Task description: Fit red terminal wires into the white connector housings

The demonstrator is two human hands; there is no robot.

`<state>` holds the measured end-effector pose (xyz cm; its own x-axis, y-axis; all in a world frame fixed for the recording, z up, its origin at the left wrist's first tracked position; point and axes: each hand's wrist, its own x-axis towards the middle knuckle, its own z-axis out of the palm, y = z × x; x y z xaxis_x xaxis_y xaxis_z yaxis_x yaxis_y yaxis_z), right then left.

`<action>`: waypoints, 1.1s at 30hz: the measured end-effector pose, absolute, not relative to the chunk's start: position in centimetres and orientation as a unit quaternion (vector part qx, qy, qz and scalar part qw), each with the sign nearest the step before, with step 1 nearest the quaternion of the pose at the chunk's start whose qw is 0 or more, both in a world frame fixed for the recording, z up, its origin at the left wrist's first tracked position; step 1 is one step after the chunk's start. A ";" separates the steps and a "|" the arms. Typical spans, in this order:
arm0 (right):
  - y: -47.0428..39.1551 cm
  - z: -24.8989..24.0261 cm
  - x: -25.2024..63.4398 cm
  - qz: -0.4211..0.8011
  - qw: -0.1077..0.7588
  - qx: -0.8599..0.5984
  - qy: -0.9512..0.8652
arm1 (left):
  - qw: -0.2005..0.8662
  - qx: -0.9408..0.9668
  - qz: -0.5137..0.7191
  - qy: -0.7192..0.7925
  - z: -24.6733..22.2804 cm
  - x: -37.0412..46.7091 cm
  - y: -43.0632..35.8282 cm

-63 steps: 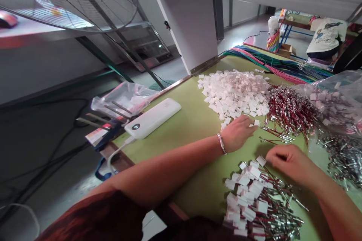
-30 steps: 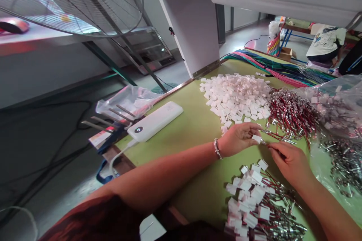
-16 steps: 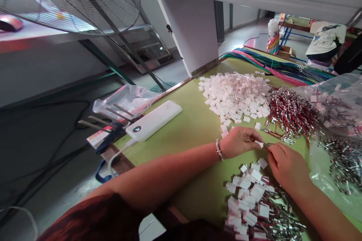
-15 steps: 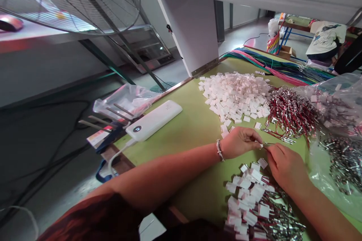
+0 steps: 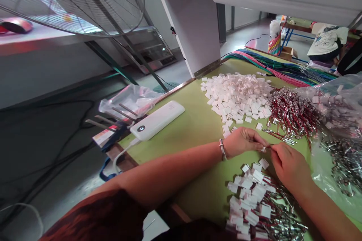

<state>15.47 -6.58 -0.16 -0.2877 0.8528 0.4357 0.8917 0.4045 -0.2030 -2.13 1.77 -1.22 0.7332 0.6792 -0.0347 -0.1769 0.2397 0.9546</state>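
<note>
Lying near hands (image 5: 244,142) (image 5: 291,163): connectors (image 5: 237,96), wires (image 5: 294,113), bag (image 5: 349,86)

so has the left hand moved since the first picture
Yes. Judged against the pile of white connectors, the left hand has shifted down the view and slightly right; its fingers are now close to the right hand.

connector (image 5: 264,149) mostly hidden, fan (image 5: 72,5) cut off

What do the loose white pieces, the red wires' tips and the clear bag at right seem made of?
White pieces: probably hard plastic, fairly matte, with crisp boxy edges.
Wire tips: likely metal, shiny, judging by silvery glints.
Bag: apparently thin plastic film, glossy, creased and see-through.
</note>
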 end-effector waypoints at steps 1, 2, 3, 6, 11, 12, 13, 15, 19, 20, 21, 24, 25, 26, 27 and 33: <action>-6.5 0.1 15.6 -0.054 0.251 -0.539 -0.802 | 0.745 0.561 0.283 0.226 -1.0 -2.2 1.9; -6.5 0.3 15.6 -0.068 0.255 -0.536 -0.802 | 0.730 0.579 0.283 0.228 -0.7 -2.2 1.9; -6.5 0.4 15.7 -0.082 0.256 -0.535 -0.801 | 0.712 0.599 0.283 0.234 -0.4 -2.3 2.0; -6.5 0.7 15.6 -0.102 0.241 -0.540 -0.800 | 0.646 0.660 0.270 0.273 0.0 -2.5 2.0; -6.6 0.1 15.2 -0.059 0.248 -0.541 -0.801 | 0.641 0.658 0.250 0.306 -0.7 -2.4 1.6; -6.6 0.0 15.2 -0.044 0.249 -0.543 -0.801 | 0.659 0.645 0.241 0.302 -1.0 -2.3 1.4; -6.6 -0.2 15.2 -0.032 0.250 -0.544 -0.800 | 0.674 0.636 0.229 0.296 -1.3 -2.2 1.3; -6.5 -0.5 15.4 -0.017 0.245 -0.543 -0.803 | 0.672 0.650 0.213 0.284 -1.7 -2.1 1.2; -6.5 -0.2 15.9 0.020 0.205 -0.550 -0.810 | 0.500 0.804 0.233 0.224 -1.2 -2.5 2.4; -6.5 0.1 15.9 0.042 0.196 -0.553 -0.809 | 0.432 0.846 0.240 0.199 -0.8 -2.6 2.9; -6.6 0.4 15.9 0.071 0.189 -0.552 -0.809 | 0.362 0.877 0.254 0.188 -0.5 -2.8 3.5; -6.6 1.2 15.8 0.182 0.160 -0.517 -0.821 | 0.182 0.941 0.195 0.208 -0.3 -3.2 5.0; -6.5 1.4 15.9 0.199 0.151 -0.511 -0.822 | 0.143 0.954 0.157 0.212 -0.5 -3.3 5.4; -6.3 1.4 16.1 0.190 0.148 -0.523 -0.818 | 0.114 0.962 0.126 0.212 -0.9 -3.4 5.6; -6.1 1.3 16.4 0.159 0.148 -0.550 -0.806 | 0.093 0.967 0.108 0.210 -1.3 -3.4 5.8; -4.6 -0.3 17.8 -0.034 0.054 -0.649 -0.758 | 0.056 0.957 0.174 0.227 -2.6 -3.3 6.0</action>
<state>17.82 -4.64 -0.34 -0.1514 0.9804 0.1261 0.9877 0.1550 -0.0189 -3.29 5.95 -2.59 0.8364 0.4534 0.3080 0.4145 -0.8909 0.1858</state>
